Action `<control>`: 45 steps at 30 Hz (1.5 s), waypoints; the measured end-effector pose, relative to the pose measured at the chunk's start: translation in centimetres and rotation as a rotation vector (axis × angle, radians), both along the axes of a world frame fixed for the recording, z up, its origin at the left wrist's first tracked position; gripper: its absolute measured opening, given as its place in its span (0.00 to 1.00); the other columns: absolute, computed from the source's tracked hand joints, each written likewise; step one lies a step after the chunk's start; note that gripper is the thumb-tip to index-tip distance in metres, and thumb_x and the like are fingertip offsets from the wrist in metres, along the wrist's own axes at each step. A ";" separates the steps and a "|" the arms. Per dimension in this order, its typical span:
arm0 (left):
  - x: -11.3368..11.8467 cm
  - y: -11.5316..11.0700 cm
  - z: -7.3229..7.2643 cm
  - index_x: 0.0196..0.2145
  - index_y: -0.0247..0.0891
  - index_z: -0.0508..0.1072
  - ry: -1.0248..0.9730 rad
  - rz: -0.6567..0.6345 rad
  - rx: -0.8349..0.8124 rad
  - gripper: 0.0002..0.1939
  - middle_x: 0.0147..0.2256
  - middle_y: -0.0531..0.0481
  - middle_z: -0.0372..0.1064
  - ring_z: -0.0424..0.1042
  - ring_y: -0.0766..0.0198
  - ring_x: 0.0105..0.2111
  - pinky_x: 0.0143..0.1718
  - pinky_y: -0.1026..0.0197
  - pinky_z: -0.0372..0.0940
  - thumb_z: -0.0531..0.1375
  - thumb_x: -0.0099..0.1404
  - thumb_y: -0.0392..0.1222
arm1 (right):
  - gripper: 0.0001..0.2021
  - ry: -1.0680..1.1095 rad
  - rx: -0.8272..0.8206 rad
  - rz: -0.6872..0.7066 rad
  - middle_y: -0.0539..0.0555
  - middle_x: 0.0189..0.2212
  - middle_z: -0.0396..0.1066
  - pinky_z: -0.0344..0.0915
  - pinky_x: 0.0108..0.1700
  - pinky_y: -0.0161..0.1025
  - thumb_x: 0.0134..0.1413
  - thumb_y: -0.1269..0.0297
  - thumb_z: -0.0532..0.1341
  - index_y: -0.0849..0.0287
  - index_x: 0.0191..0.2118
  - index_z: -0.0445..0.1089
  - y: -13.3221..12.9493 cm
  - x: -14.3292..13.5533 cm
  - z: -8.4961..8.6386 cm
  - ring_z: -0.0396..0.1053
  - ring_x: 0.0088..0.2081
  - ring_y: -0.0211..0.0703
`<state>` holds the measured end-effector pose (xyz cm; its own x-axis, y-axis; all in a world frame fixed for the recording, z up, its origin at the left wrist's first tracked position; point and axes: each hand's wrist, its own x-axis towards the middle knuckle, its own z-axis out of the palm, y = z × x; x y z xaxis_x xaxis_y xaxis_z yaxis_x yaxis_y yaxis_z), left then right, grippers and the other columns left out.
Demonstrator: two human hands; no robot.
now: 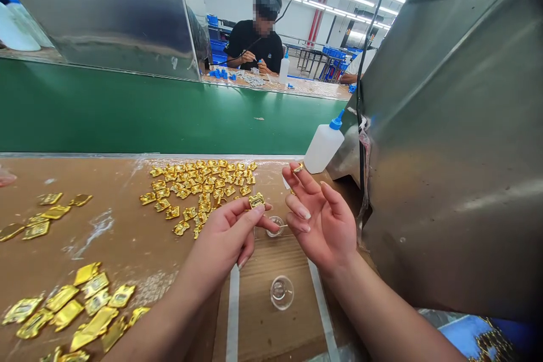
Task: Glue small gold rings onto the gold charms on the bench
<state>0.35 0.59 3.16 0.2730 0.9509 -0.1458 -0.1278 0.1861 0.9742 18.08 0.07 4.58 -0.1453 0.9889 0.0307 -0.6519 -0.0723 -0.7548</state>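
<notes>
**One gold piece between finger and thumb, right hand raised beside it**

At far left, large pieces (pixel 68 315) lie loosely on the table (pixel 127 263). To the right of them, toward the green strip (pixel 169 113), small pieces (pixel 195 188) are spread in a dense patch.

Your left hand (pixel 223 235) is closed in a pinch on a gold piece (pixel 257 200), lifted above the table just right of that patch. The step in hand looks like close work on this single piece. Behind your left fingertips is the far cup (pixel 275 235); the near cup (pixel 289 296) stands upright between your forearms, on the wooden part.

Your right hand (pixel 324 232) has its palm facing you, fingers parted and partly curled. A small gold bit (pixel 297 168) shows at its raised fingertips, though you cannot tell whether it is gripped. A thin pale stick (pixel 284 225) spans the narrow space between the hands; what holds it is unclear. The hands are near each other, neither clasped nor clearly touching.

Beyond your right fingers stands the bottle (pixel 323 150), tilted in view, near the metal panel (pixel 441 153).

From here, any move seems to call for a steady left pinch and light right fingertips, clear of the far cup.
</notes>
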 end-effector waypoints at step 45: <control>-1.5 -0.3 0.8 0.28 0.38 0.70 -0.177 -0.542 -0.244 0.13 0.16 0.54 0.70 0.46 0.78 0.09 0.11 0.73 0.37 0.62 0.66 0.48 | 0.21 -0.142 0.156 0.144 0.52 0.47 0.72 0.59 0.24 0.29 0.62 0.55 0.67 0.44 0.59 0.74 0.4 0.4 -0.8 0.58 0.29 0.33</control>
